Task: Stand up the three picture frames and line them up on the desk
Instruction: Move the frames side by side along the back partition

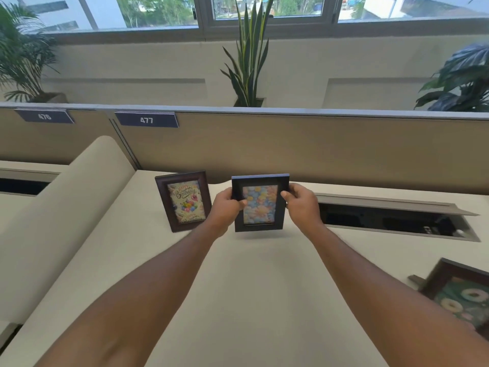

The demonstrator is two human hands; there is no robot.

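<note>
Black frame point(260, 203): upright, long axis vertical, picture facing the camera, mid-table point(238, 287) | left hand point(225, 205), right hand point(300, 202): each grip closed on a side edge | birthday frame point(183, 201): standing just left, portrait | third frame point(461, 294): lying flat, far right.

Office: numbered desk partition point(146, 120)

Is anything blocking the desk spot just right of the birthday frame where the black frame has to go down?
Nothing visible. The black frame, held by the left hand and right hand, hangs beside the birthday frame over bare desk. The open cable tray lies farther right.
</note>
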